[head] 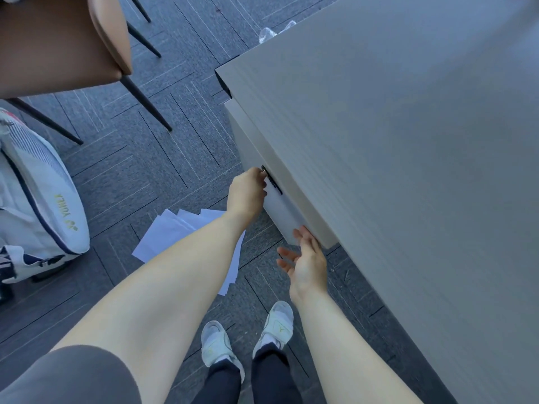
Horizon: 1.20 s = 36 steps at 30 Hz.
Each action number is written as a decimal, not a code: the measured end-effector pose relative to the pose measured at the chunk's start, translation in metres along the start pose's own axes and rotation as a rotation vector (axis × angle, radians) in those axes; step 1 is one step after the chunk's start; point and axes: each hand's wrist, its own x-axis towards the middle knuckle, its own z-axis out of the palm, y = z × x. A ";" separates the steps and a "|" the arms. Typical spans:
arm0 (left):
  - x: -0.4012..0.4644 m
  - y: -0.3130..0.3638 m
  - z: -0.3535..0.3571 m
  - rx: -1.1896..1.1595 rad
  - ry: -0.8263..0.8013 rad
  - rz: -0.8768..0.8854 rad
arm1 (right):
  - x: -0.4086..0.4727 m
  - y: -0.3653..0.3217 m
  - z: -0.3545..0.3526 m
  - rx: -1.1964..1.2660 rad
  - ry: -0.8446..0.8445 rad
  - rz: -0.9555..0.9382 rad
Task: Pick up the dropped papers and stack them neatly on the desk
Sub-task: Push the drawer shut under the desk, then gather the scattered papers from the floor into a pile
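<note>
Reaching down beside the desk (393,118), left hand (248,191) is pinched on the top of a white sheet (284,215) held against the desk's side panel, likely so it doesn't slide. Right hand (306,259) is spread open, palm up near the sheet's lower corner, not gripping (ready to support it, I'd guess). Remaining papers (172,231) lie fanned on the carpet (151,158) under the left forearm, near a sports bag (38,199). Desktop shows no stack yet.
</note>
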 end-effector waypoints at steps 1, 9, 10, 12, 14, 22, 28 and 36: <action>0.001 0.000 0.000 -0.107 -0.032 -0.036 | 0.001 0.001 0.002 -0.012 -0.018 -0.005; -0.068 -0.099 -0.020 -0.389 -0.036 -0.335 | 0.007 0.038 0.042 -0.592 -0.228 0.041; -0.079 -0.135 -0.020 -0.391 -0.045 -0.395 | 0.010 0.050 0.049 -0.683 -0.254 0.048; -0.094 -0.209 -0.019 -0.443 -0.044 -0.523 | 0.027 0.084 0.066 -0.842 -0.304 0.058; -0.095 -0.283 -0.016 -0.498 -0.016 -0.637 | 0.059 0.132 0.086 -0.984 -0.339 0.062; -0.031 -0.549 0.042 -0.790 0.129 -0.990 | 0.256 0.359 0.147 -1.484 -0.451 -0.019; 0.037 -0.670 0.108 -0.832 0.260 -0.980 | 0.378 0.453 0.185 -1.704 -0.349 -0.474; 0.074 -0.702 0.135 -0.714 0.484 -0.854 | 0.404 0.518 0.228 -1.769 -0.281 -0.504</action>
